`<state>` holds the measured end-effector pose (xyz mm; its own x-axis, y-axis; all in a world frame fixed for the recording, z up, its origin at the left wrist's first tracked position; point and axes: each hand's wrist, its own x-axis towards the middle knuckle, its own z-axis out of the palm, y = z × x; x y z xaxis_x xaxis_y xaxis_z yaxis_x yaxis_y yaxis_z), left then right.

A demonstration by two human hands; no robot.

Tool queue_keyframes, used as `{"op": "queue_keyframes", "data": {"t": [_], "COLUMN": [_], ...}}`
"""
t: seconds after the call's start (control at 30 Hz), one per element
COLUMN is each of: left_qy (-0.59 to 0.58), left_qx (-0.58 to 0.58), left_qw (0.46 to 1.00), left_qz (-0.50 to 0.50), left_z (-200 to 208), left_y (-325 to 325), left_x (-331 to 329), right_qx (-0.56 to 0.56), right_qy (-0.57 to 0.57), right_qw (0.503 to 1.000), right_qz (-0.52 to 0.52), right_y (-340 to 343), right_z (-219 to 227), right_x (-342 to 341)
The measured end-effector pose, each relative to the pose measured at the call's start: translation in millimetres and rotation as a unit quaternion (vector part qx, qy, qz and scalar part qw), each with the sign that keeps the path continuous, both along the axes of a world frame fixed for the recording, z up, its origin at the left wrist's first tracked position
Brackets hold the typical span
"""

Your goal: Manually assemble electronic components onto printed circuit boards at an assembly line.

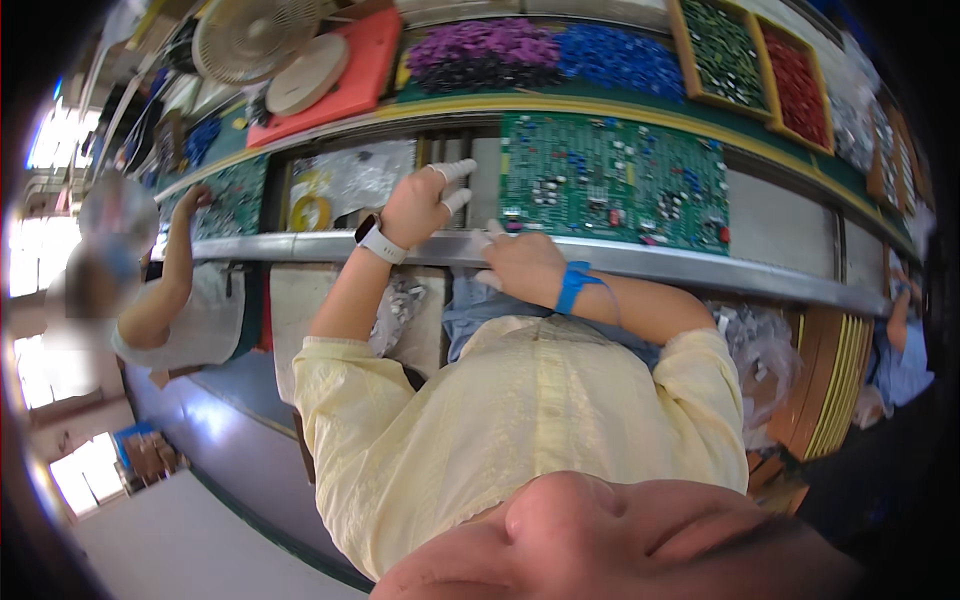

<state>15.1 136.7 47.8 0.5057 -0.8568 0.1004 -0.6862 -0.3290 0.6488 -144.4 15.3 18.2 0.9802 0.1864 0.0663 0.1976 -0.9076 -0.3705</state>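
A large green circuit board [615, 180], filled with small blue, white, black and red parts, lies on the rail line ahead of me. My left hand [415, 208], with white finger covers and a watch on its wrist, hovers just left of the board. Its covered fingers point right and are apart, with nothing visible between them. By the board's near left corner, my right hand [528, 268] is over the metal front rail [620, 254]. Its covered fingertips are spread and I see nothing in them; a blue strap [573, 287] circles that wrist.
Behind the board lie heaps of purple parts [485, 45] and blue parts [618, 62]. Boxes hold green parts [722, 55] and red parts [795, 90]. A fan [250, 38] stands back left. Another person's arm [172, 270] reaches over a second board [232, 200].
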Motion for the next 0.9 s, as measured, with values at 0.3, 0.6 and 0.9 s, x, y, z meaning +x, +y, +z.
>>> {"op": "queue_keyframes", "data": {"t": [0.3,0.6,0.9], "left_qy": [-0.249,-0.181,-0.091], "left_qx": [0.020,0.229,0.306], "left_qw": [0.908,0.743,0.743], "left_qz": [0.338,0.603,0.588], "left_z": [-49.1,-77.6,-93.7], "left_y": [181.5,332.7,350.9], "left_x": [141.9,228.8,285.3], "right_qx": [-0.026,-0.052,-0.080], "right_qy": [0.033,0.026,0.014], "right_qw": [0.996,0.950,0.880], "right_qz": [-0.079,-0.305,-0.469], "right_y": [-49.5,-112.1,-185.0], "right_z": [16.6,26.5,17.9], "right_x": [-51.2,-121.8,-182.7]}}
